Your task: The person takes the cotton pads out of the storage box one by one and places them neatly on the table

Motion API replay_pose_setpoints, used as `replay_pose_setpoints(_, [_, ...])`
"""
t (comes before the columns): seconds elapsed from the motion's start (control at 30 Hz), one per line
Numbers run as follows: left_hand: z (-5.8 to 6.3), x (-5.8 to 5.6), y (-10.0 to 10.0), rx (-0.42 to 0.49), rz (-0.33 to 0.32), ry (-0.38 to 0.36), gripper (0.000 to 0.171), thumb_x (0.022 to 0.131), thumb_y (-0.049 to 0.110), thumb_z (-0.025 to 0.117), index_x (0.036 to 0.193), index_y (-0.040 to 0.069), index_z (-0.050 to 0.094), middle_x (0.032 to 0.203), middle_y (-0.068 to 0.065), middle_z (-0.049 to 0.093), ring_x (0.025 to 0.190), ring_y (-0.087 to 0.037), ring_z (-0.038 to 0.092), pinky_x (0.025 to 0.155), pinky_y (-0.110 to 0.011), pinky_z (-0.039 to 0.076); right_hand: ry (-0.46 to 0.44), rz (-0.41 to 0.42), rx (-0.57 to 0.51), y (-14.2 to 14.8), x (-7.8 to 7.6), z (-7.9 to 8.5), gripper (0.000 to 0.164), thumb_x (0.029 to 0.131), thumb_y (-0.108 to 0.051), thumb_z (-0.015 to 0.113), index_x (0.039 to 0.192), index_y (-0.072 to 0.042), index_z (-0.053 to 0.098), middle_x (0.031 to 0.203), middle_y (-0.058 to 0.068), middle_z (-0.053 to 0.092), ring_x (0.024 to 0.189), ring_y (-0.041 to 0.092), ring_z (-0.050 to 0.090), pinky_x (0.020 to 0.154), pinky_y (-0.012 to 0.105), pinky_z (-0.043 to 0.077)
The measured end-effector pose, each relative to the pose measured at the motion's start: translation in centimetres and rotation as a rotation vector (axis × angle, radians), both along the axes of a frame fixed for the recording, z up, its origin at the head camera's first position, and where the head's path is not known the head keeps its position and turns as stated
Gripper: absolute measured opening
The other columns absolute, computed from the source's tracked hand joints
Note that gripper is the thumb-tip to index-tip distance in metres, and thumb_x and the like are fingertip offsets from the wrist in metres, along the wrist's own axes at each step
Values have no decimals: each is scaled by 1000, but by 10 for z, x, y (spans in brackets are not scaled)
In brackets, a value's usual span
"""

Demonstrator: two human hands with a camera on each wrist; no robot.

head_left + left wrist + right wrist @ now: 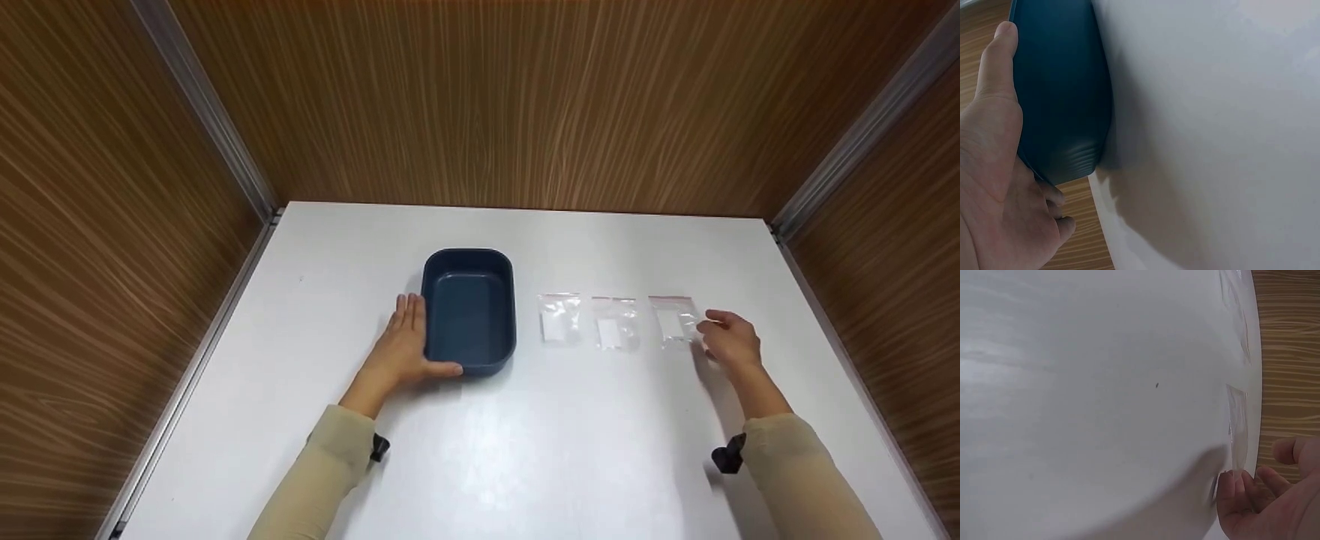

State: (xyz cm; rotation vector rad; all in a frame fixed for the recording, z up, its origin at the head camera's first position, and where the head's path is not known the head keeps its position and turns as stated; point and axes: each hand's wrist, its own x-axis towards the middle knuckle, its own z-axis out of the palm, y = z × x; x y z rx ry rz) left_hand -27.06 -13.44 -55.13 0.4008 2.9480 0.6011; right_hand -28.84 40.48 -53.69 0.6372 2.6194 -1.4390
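A dark blue rectangular tub (469,319) stands on the white table. My left hand (405,345) rests against it, straight fingers along its left wall and thumb across the near rim; in the left wrist view the thumb (998,62) lies along the tub's edge. Three small clear zip bags lie in a row to the right: a left bag (559,319), a middle bag (616,324) and a right bag (673,319), each with a white label. My right hand (731,341) touches the right bag's outer edge with bent fingertips. In the right wrist view its thumb stands apart from the bag (1238,422).
Wood-grain panels (480,97) enclose the white table (525,442) at the back and both sides. Metal rails (202,322) run along the side edges.
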Motion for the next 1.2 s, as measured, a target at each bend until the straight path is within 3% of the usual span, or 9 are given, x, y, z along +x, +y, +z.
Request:
replay_pose_setpoints(0.2, [-2,-1,3,9,-1,15,148,62,82,72,157,-4,-2,165,-23,-6,154,-36,-7,125,-48,11,10,9,-2,3,5,-3,58,101,-28,48,152,-2,38,140,23,50,110,26,57,81,26,58])
replay_pose_setpoints(0.4, [-3,-2,4,9,1,16,148,62,82,73,157,-4,-1,165,-24,-5,153,-37,-8,125,-48,11,10,-20,-22,8,7,-4,58,100,-27,49,151,-1,39,131,17,54,100,18,58,78,26,58])
replay_pose_setpoints(0.63, [-2,-3,2,23,0,9,148,62,81,73,157,-4,-1,165,-24,-5,153,-39,-8,124,-50,11,30,-45,-32,8,10,3,58,100,-29,50,151,-3,41,120,10,56,94,16,59,76,25,57])
replay_pose_setpoints(0.77, [0,-4,1,21,8,-8,149,61,83,72,158,-2,-3,165,-23,-5,153,-37,-11,125,-50,10,155,61,135,0,14,10,56,101,-32,49,147,-1,45,130,22,57,112,31,59,87,35,54])
replay_pose_setpoints(0.97, [4,-6,-2,55,14,-17,149,59,83,73,158,-2,0,166,-23,-5,152,-36,-15,124,-51,12,473,269,604,-21,12,22,55,96,-31,62,142,-3,52,136,30,54,124,52,48,95,67,41])
replay_pose_setpoints(1.07, [4,-9,-5,55,21,-16,149,60,83,73,159,-1,0,166,-21,-7,152,-38,-14,124,-52,13,572,329,779,-31,8,27,65,91,-39,69,145,-9,49,143,28,48,133,52,40,100,71,36])
replay_pose_setpoints(1.2, [1,-10,-7,54,14,-19,144,63,82,71,160,7,-4,165,-18,-11,151,-41,-13,123,-55,11,619,376,903,-42,8,32,79,87,-53,69,152,-17,42,153,26,38,143,49,29,108,71,28])
